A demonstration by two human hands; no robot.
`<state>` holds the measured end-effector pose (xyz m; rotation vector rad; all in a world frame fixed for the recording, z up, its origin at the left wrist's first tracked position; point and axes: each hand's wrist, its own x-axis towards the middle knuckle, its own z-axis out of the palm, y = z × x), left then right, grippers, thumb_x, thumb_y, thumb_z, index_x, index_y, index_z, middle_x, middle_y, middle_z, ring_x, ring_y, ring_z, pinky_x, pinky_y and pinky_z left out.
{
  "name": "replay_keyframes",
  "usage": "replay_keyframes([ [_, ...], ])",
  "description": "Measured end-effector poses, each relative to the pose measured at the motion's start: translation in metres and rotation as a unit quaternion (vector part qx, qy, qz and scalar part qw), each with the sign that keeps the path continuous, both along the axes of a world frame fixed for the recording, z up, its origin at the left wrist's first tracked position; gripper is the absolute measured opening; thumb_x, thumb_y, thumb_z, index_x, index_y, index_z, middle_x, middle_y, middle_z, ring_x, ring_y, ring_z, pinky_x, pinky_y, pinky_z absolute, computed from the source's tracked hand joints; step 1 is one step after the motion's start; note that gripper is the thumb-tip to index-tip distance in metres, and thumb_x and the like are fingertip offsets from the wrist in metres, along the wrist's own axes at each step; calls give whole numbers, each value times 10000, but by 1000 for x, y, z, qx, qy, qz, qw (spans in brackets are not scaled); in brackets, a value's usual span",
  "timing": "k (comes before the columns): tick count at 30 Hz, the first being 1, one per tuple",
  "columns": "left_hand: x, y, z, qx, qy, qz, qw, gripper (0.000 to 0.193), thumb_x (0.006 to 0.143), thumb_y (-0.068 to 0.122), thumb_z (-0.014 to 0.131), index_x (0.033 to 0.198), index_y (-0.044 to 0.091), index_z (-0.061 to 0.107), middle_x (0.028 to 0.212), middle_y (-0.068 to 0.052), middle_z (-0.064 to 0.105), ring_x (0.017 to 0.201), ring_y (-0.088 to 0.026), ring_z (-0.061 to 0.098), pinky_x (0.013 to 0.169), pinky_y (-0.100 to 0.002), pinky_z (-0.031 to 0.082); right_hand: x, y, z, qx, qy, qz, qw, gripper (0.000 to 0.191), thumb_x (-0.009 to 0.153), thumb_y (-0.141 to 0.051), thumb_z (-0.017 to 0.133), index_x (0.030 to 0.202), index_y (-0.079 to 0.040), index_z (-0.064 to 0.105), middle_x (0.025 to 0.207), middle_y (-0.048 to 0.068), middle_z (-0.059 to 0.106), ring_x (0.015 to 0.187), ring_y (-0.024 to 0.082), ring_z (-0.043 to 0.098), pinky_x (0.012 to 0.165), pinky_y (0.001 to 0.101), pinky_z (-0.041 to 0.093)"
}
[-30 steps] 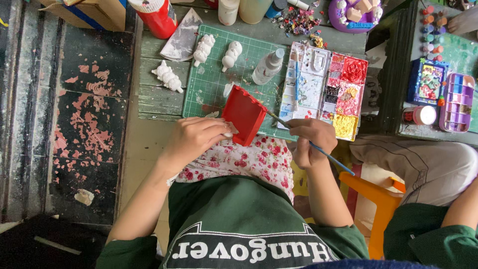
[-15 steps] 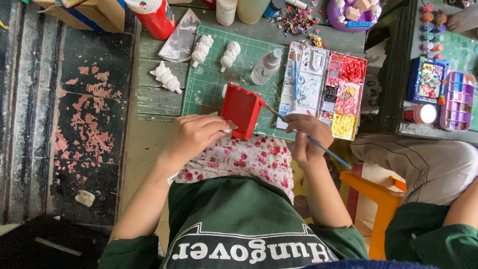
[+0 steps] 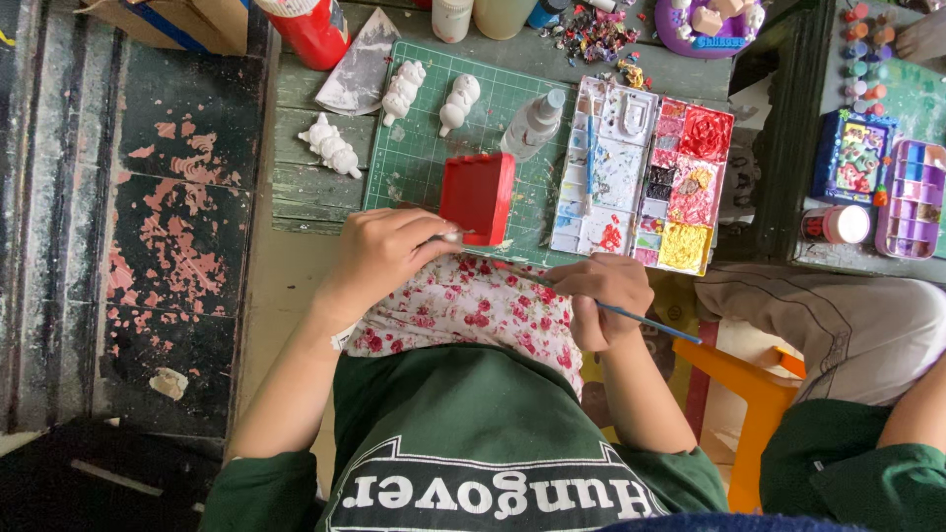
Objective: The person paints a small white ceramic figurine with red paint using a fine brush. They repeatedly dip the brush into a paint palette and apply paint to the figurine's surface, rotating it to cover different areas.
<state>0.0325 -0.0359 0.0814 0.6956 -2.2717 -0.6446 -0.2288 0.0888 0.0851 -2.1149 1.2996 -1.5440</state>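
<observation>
The brush (image 3: 631, 317) tip is hidden behind the left hand (image 3: 384, 258), perhaps touching the red box (image 3: 478, 195). The red bottle (image 3: 313, 30) is cut off by the top edge.

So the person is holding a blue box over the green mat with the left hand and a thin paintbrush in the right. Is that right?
Not quite: the box is red, not blue, as the head view shows. The rest stands: the left hand holds it over the green mat, and the right hand holds a thin paintbrush.
</observation>
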Motion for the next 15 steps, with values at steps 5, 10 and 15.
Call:
replay_keyframes([
  [5,-8,1,16,189,-5,46,981,218,856,230,853,930,59,741,886,-51,766,669,-176,732,588,-299,556,5,5,7,-10,0,20,1000,162,972,-82,491,871,-27,605,773,139,713,545,188,637,519,302,474],
  [10,-12,2,33,262,-14,56,963,232,849,240,854,916,50,740,866,-69,782,604,-140,728,558,-278,552,8,1,11,-17,15,25,999,170,964,-69,485,867,-17,615,768,155,723,530,177,624,501,300,466],
  [15,-17,2,38,243,32,56,968,218,876,208,831,973,35,741,912,-86,776,664,-148,748,577,-274,573,0,2,15,-1,-10,15,1000,158,967,-85,493,870,-21,600,777,157,714,564,199,654,537,308,516],
])
